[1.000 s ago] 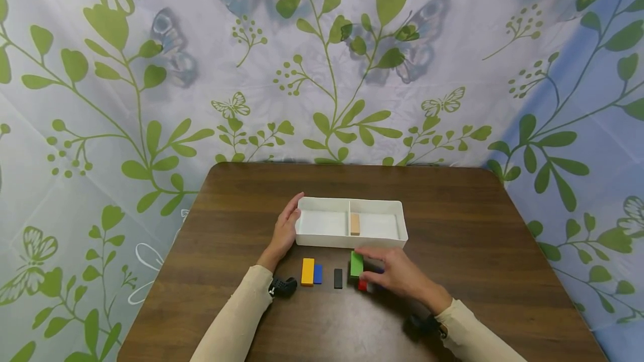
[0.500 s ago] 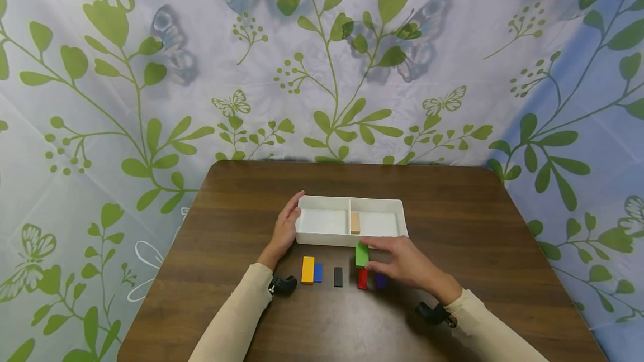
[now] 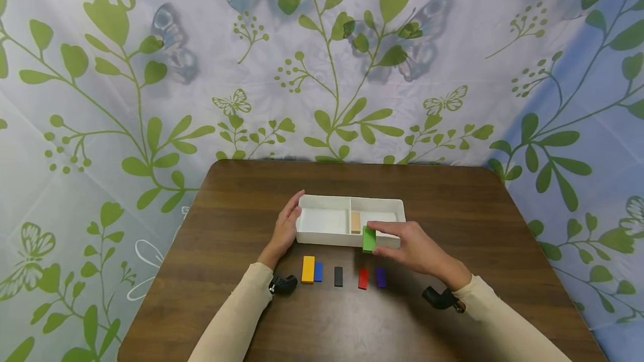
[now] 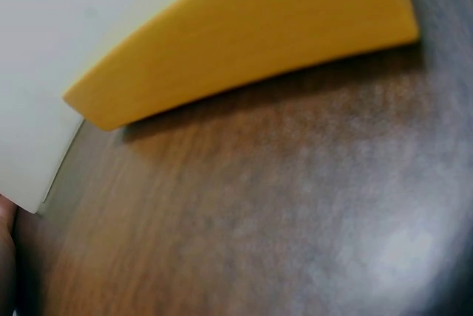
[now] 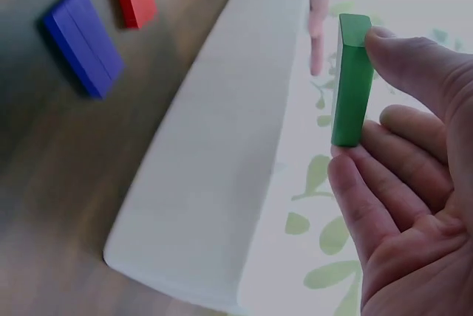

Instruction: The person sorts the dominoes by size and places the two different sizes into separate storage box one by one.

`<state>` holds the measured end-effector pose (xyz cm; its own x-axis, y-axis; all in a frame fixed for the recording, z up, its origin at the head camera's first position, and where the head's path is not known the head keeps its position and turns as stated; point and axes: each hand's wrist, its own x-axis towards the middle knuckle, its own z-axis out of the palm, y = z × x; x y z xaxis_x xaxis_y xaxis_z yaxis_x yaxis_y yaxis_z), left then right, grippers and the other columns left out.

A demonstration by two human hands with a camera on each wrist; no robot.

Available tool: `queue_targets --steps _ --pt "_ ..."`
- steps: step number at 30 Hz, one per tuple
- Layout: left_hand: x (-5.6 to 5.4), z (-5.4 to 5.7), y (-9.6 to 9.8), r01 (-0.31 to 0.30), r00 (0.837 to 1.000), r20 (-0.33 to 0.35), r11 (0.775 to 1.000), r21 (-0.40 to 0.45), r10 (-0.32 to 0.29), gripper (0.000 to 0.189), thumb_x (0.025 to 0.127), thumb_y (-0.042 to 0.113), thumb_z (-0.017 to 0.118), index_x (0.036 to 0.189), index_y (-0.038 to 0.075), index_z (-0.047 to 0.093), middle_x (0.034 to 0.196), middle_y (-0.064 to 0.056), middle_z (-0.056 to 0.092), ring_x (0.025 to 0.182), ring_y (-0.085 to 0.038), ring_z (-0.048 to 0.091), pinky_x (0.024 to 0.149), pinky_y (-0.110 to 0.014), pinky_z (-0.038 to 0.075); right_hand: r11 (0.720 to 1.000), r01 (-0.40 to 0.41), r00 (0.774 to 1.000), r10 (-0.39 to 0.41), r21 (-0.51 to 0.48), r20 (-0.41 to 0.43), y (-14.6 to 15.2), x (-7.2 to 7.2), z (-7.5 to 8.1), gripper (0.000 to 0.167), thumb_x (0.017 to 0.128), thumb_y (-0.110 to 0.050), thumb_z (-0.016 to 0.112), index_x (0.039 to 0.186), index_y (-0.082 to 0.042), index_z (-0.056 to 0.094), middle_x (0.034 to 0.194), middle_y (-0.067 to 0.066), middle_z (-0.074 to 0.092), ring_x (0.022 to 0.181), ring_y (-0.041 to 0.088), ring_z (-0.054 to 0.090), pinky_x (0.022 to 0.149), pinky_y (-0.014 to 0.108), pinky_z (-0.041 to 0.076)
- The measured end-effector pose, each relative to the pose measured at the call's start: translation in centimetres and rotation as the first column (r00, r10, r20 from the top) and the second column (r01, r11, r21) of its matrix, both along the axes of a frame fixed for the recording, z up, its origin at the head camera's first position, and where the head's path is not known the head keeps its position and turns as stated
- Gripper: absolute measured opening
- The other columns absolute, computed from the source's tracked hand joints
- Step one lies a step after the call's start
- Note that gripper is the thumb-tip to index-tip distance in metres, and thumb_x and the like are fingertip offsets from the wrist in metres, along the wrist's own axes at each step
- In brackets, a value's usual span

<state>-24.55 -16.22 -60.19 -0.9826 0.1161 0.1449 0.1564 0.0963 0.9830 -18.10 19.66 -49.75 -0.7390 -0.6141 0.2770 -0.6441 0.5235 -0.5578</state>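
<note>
Between the thumb and fingertips of my right hand (image 3: 415, 247) a green block (image 3: 369, 239) is pinched, held over the front wall of the white two-compartment box (image 3: 322, 238). The right wrist view shows the green block (image 5: 352, 83) upright, raised beyond the box's side (image 5: 214, 124). My left hand (image 3: 284, 232) rests against the box's left end, fingers straight along it and thumb by the rim. A tan block (image 3: 355, 222) stands in the right compartment, beside the divider. The left compartment holds nothing.
In front of the box lie a yellow block (image 3: 308, 270), a blue block (image 3: 318, 272), a black block (image 3: 339, 276), a red block (image 3: 363, 279) and a purple block (image 3: 380, 277). A patterned cloth (image 3: 322, 71) hangs behind the brown table (image 3: 453, 200).
My right hand has lifted the green block away from beside the red block and carried it forward to the box, uncovering the red and purple blocks. My left hand stays in place.
</note>
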Motion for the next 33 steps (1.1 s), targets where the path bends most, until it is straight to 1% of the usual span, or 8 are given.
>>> queue_targets --steps 5,8,9,13,19,21,24,33 --pt "0.0 0.1 0.0 -0.002 1.000 0.009 1.000 -0.006 0.002 0.050 0.121 0.019 0.034 0.170 0.015 0.041 0.179 -0.005 0.034 0.168 -0.032 0.028 0.138 -0.057 0.019 0.999 0.039 0.999 -0.038 0.027 -0.011 0.7 -1.0 0.7 0.064 0.089 -0.021 0.093 0.148 -0.014 0.070 0.143 0.005 0.074 0.125 0.020 0.075 0.098 0.047 0.065" --pt "0.1 0.2 0.0 0.000 1.000 0.009 1.000 0.002 0.000 0.050 0.120 0.018 0.034 0.169 0.011 0.040 0.179 -0.007 0.034 0.168 -0.032 0.027 0.138 -0.057 0.018 0.998 0.052 0.999 -0.052 0.034 -0.009 0.9 -1.6 0.8 0.063 0.090 -0.021 0.093 0.148 -0.013 0.070 0.142 0.006 0.075 0.123 0.025 0.076 0.098 0.050 0.065" --pt "0.1 0.2 0.1 0.000 1.000 0.008 1.000 0.004 0.000 0.050 0.120 0.017 0.034 0.169 0.011 0.040 0.179 -0.007 0.034 0.168 -0.033 0.027 0.138 -0.058 0.018 0.998 0.055 0.998 -0.055 0.036 -0.011 0.9 -1.9 0.9 0.064 0.090 -0.021 0.093 0.148 -0.012 0.070 0.142 0.007 0.075 0.125 0.027 0.075 0.099 0.052 0.064" --pt "0.0 0.1 0.1 0.004 1.000 -0.003 1.000 0.010 -0.004 0.050 0.120 0.016 0.035 0.169 0.007 0.040 0.179 -0.008 0.035 0.168 -0.033 0.027 0.138 -0.058 0.017 0.996 0.068 0.998 -0.068 0.052 0.007 1.0 -2.8 0.8 0.063 0.090 -0.024 0.093 0.148 -0.013 0.070 0.141 0.008 0.075 0.124 0.031 0.076 0.099 0.054 0.064" --pt "-0.1 0.2 0.1 0.006 0.999 -0.032 1.000 0.013 -0.006 0.049 0.120 0.014 0.036 0.168 0.008 0.042 0.178 -0.012 0.035 0.168 -0.035 0.025 0.137 -0.060 0.017 0.996 0.055 0.995 -0.061 0.076 0.074 0.8 -4.0 0.4 0.064 0.091 -0.025 0.092 0.150 -0.012 0.069 0.144 0.009 0.073 0.127 0.034 0.074 0.103 0.056 0.062" --pt "0.0 0.1 0.1 0.001 1.000 -0.030 1.000 0.002 -0.001 0.048 0.120 0.014 0.036 0.168 0.010 0.043 0.178 -0.012 0.035 0.168 -0.036 0.027 0.137 -0.060 0.019 0.995 0.052 0.994 -0.059 0.085 0.087 0.8 -4.3 0.1 0.064 0.092 -0.025 0.091 0.150 -0.012 0.068 0.145 0.008 0.073 0.129 0.034 0.074 0.104 0.056 0.061" --pt "0.1 0.1 0.0 -0.001 1.000 -0.024 1.000 -0.010 0.001 0.049 0.120 0.015 0.035 0.168 0.010 0.042 0.178 -0.012 0.035 0.167 -0.035 0.028 0.136 -0.060 0.020 0.994 0.057 0.992 -0.066 0.093 0.106 0.7 -4.9 -0.3 0.063 0.093 -0.026 0.090 0.150 -0.012 0.068 0.146 0.007 0.072 0.131 0.033 0.072 0.106 0.055 0.060" --pt "0.0 0.2 0.0 -0.002 1.000 -0.023 1.000 -0.013 0.002 0.049 0.120 0.014 0.035 0.169 0.009 0.041 0.179 -0.011 0.034 0.168 -0.034 0.026 0.137 -0.060 0.020 0.995 0.038 0.994 -0.047 0.097 0.096 0.6 -6.2 -1.2 0.060 0.096 -0.025 0.088 0.150 -0.009 0.068 0.146 0.009 0.073 0.133 0.035 0.071 0.107 0.057 0.060"
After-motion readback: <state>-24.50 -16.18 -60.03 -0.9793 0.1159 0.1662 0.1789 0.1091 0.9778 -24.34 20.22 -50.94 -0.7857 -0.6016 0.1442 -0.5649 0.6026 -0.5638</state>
